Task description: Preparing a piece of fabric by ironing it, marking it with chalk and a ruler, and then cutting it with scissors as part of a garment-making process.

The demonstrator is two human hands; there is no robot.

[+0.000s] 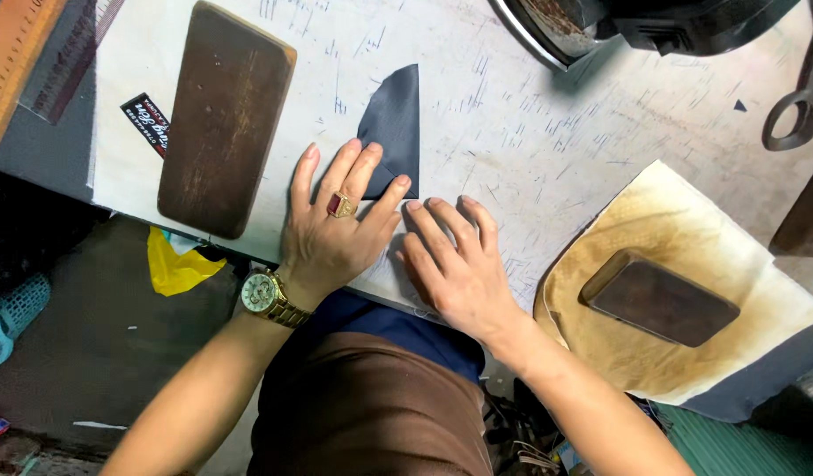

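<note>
While both of my hands lie flat near the front edge of the worktop (530,132), I judge the step in hand to be pressing and smoothing the dark fabric piece (393,123), a small pointed scrap of navy cloth lying on the pale, pen-marked surface. My left hand (331,234), with a ring and a gold watch at the wrist, has its fingertips resting on the lower edge of the cloth; its grip is spread wide and holds nothing. My right hand (455,264) lies just beside it, fingers extended flat on the worktop near the lower corner of the cloth, also holding nothing. A long wooden block (223,119) lies to the left, and a smaller dark block (660,297) rests on a scorched cloth pad (653,220) to the right. As I judge it, the next move calls for steady, even pressure so the cloth does not slide or crease.
</note>
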